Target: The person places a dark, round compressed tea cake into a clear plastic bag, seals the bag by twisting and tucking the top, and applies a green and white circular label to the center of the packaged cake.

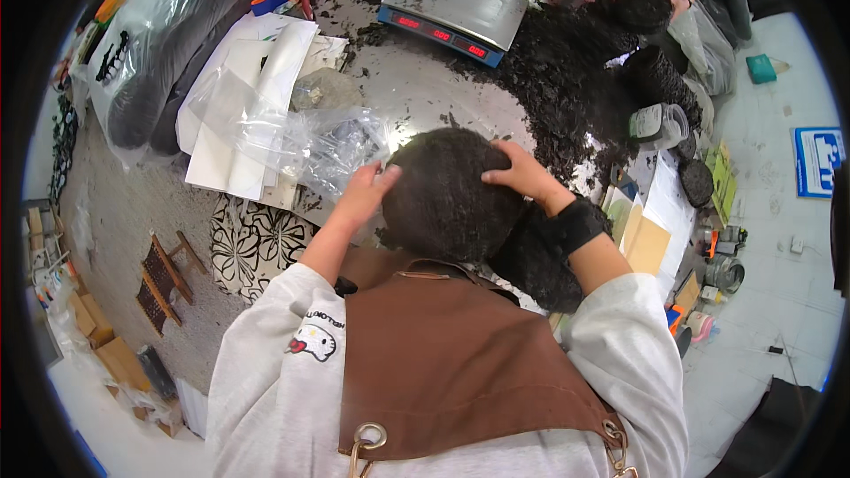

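A round, blackish, rough-surfaced pressed cake [452,195] is held in front of my brown apron, above the table's near edge. On its left rim, the fingers of my left hand [361,197] are closed, thumb uppermost. My right hand [524,175], with a black band at the wrist, grips the upper right rim. Its lower fingers are hidden behind the cake. Beneath my right wrist lies another dark piece [540,265], partly covered by the cake and arm. Crumpled clear plastic [341,146] is close to my left hand.
A digital scale [456,4] stands at the table's far side, beside loose dark flakes [562,80]. White paper sheets [243,115] are at left; a clear jar [660,126] is at right. Across the table a co-worker's hand [680,4] holds another dark round piece.
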Available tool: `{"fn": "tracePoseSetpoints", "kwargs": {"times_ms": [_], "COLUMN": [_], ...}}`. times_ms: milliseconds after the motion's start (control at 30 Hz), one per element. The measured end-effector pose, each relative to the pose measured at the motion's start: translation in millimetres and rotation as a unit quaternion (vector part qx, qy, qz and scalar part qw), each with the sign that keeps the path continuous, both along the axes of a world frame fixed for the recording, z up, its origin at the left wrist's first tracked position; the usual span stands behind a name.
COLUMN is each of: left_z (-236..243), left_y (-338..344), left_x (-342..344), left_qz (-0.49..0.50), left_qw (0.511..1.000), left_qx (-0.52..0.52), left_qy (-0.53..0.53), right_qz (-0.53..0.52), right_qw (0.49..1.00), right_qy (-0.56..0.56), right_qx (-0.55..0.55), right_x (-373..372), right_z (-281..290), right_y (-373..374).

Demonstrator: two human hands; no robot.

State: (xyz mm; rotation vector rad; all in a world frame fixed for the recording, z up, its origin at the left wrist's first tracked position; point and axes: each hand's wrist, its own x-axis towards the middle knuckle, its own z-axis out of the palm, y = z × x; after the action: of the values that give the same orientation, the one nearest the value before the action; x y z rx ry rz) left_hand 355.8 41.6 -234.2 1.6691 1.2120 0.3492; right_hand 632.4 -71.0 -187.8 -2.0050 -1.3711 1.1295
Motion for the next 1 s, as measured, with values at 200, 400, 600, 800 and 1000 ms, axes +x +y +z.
{"fn": "tracePoseSetpoints", "kwargs": {"times_ms": [200,400,600,800,1000], "left_z": [42.7,-3.9,0.2,7.7,12.2], "left_y": [-3.6,-11.5,-15.9,-17.4,-24.6], "left_x": [28.4,33.1,41.6,45.3,37.0], "left_qz": [-0.050,0.036,0.049,0.035,0.098], "left_qw": [0.992,0.961,0.962,0.963,0.889], "left_qx": [-0.117,-0.246,-0.253,-0.253,-0.389], "left_qy": [0.011,-0.123,-0.093,-0.088,-0.219], "right_qz": [-0.103,-0.141,-0.109,-0.073,-0.114], "right_qw": [0.985,0.985,0.989,0.984,0.944], "right_qy": [0.136,0.103,0.082,0.141,0.280], "right_qx": [-0.002,0.006,-0.051,-0.082,-0.135], "right_x": [-10.7,-18.5,-3.2,10.4,-4.0], "right_z": [17.9,13.9,-10.6,-29.4,6.6], "right_y": [4.8,-1.7,13.5,3.9,5.3]}}
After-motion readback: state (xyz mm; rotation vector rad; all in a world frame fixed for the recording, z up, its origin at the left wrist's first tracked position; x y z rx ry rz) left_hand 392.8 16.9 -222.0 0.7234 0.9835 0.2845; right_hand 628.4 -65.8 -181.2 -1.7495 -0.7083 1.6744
